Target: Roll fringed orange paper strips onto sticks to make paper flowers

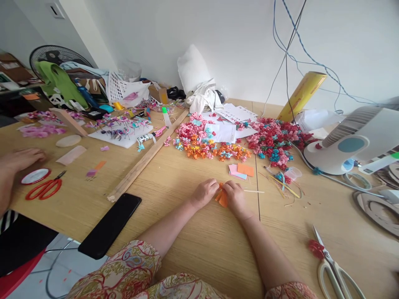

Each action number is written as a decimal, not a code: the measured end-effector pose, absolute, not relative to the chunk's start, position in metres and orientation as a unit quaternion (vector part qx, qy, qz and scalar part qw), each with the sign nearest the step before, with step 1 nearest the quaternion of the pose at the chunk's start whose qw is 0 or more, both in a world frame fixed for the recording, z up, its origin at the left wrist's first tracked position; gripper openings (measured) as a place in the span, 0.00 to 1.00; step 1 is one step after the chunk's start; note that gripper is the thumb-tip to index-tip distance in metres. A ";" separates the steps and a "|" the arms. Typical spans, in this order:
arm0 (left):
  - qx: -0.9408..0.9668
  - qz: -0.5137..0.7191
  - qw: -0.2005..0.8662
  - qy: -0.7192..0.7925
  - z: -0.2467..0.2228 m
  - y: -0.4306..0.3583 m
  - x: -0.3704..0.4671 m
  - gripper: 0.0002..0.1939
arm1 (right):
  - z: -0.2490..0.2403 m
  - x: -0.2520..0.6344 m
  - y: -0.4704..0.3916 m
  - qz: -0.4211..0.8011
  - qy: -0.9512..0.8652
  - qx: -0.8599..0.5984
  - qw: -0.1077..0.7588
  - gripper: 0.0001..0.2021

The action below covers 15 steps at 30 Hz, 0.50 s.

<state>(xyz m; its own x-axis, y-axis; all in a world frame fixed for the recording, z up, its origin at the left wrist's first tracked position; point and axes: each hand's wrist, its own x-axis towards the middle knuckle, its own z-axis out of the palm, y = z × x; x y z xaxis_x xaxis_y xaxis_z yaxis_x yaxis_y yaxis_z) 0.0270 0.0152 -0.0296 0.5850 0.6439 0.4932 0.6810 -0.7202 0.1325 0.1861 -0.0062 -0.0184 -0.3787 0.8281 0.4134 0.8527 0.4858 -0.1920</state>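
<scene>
The left hand [205,193] and right hand [235,197] pinch an orange paper strip [222,199] between them over the bench [174,176], seemingly part-shaped, with many finished-looking flowers [195,147] heaped beyond and flat paper pieces [245,169] yet unworked

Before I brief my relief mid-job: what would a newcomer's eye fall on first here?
Probably the bright flower-like clusters, in pink, orange and red, spread across the table towards the wall. Next might come the orange piece held between the left hand and right hand, nearer the viewer, then the tilted yellow roll at the back right.
</scene>
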 end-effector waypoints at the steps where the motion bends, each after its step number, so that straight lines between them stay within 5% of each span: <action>1: -0.890 -0.261 0.035 -0.373 -0.030 0.015 0.027 0.14 | -0.017 0.186 -0.006 -0.028 -0.831 -0.507 0.228 0.07; 15: -0.895 -0.266 0.023 -0.358 -0.031 0.014 0.028 0.13 | -0.012 0.186 -0.009 -0.033 -0.844 -0.499 0.195 0.07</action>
<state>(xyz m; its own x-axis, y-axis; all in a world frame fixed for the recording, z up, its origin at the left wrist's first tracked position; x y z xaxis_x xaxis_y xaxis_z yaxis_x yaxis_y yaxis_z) 0.0279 0.0145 -0.0305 0.6018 0.6286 0.4927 0.6531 -0.7424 0.1495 0.1860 -0.0086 -0.0120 -0.4264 0.8288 0.3623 0.8549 0.5001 -0.1379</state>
